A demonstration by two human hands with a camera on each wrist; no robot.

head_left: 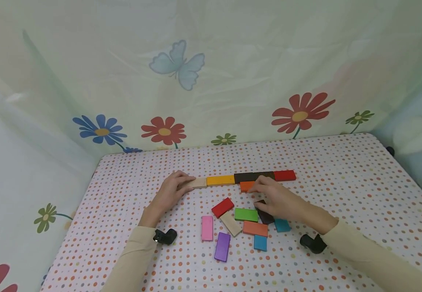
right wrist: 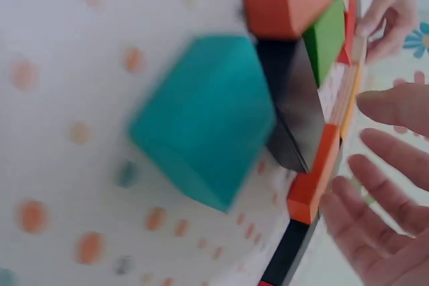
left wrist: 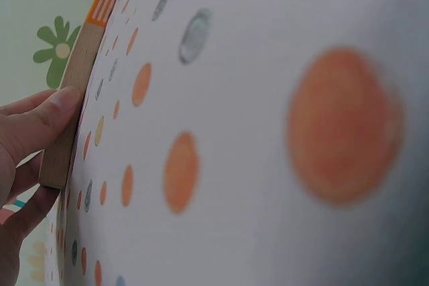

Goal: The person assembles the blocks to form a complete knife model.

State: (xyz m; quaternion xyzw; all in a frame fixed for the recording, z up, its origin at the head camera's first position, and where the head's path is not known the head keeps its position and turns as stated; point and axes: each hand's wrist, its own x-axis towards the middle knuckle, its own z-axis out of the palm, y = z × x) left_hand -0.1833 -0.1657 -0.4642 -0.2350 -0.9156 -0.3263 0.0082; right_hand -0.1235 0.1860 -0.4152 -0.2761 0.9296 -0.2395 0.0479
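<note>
At the left end of a row of blocks, my left hand (head_left: 172,190) pinches a plain wooden block (left wrist: 77,72) between thumb and fingers. To its right the row runs on with a yellow block (head_left: 220,180), dark blocks (head_left: 243,177) and a red block (head_left: 285,175). An orange block (head_left: 246,186) lies along the near side of the dark blocks. My right hand (head_left: 274,197) is over it with fingers extended, fingertips close to it in the right wrist view. A loose dark block (head_left: 266,217) lies partly under the right hand.
Loose blocks lie nearer me: red (head_left: 223,207), wooden (head_left: 230,224), green (head_left: 246,214), coral (head_left: 255,228), pink (head_left: 207,228), purple (head_left: 222,246), blue (head_left: 260,243) and teal (right wrist: 208,118). A dotted cloth (head_left: 342,182) covers the table; a flowered curtain (head_left: 232,81) hangs behind.
</note>
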